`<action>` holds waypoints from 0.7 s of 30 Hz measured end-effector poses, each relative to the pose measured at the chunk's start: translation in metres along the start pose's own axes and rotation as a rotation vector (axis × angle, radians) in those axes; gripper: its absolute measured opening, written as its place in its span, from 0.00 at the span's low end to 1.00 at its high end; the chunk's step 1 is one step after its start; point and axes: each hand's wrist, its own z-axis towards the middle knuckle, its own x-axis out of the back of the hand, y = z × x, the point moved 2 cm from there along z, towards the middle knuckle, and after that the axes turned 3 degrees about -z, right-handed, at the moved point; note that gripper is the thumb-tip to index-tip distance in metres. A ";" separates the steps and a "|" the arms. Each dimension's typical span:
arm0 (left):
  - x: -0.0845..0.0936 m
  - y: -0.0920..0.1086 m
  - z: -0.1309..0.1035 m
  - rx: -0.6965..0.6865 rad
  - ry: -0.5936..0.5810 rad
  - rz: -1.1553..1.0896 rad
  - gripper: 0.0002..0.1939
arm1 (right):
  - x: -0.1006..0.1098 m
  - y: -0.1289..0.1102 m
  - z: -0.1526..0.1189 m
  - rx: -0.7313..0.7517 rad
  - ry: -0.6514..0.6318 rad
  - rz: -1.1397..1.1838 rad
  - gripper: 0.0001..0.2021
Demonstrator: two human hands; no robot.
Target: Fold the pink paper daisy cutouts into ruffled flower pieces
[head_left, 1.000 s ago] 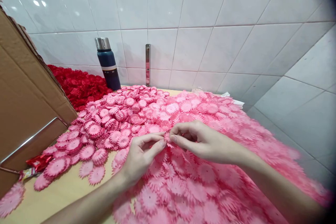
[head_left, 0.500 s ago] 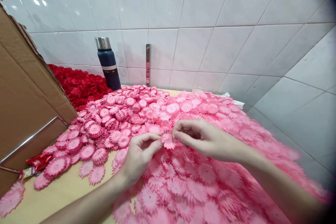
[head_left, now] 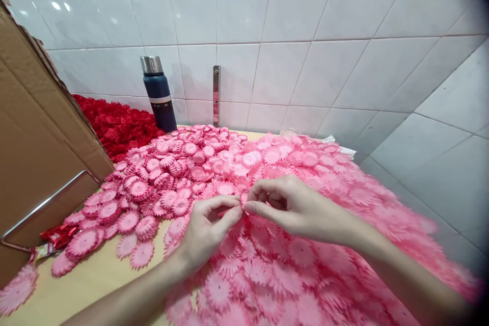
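My left hand (head_left: pixel 208 226) is closed in a pinch, thumb against forefinger, on one edge of a pink petal disc (head_left: pixel 244 197). From the other side my right hand (head_left: pixel 284 204) pinches the same disc, and the fingertips of both hands nearly meet. Fingers cover most of the disc, so its shape is hard to make out. Beneath and around both hands spreads a large heap of loose, flat pink petal discs (head_left: pixel 267 275) with notched rims. Thicker, layered pink petal discs (head_left: pixel 139 188) are piled to the left of my left hand.
A dark blue bottle (head_left: pixel 160 99) stands at the back against the tiled wall (head_left: pixel 290 5). Behind the cardboard box (head_left: pixel 46 127) at left lies a pile of red petal discs (head_left: pixel 118 125). A metal wire frame (head_left: pixel 49 204) and a red wrapper (head_left: pixel 59 234) are on the yellow table (head_left: pixel 95 290).
My hands have come closer together around the pink petal disc, the left moving right and the right slightly left. The disc, plainly visible before, is now mostly covered by fingers.
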 end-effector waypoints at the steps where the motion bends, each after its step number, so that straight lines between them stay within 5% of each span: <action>1: 0.000 0.000 0.000 -0.001 -0.003 0.000 0.06 | 0.001 0.000 0.000 -0.007 -0.004 0.005 0.11; 12: -0.001 -0.003 0.001 0.000 -0.030 0.004 0.06 | 0.000 0.000 0.001 0.052 -0.003 -0.090 0.08; 21: 0.004 -0.006 0.000 0.020 0.072 0.009 0.06 | 0.013 0.014 0.000 0.140 0.380 -0.367 0.08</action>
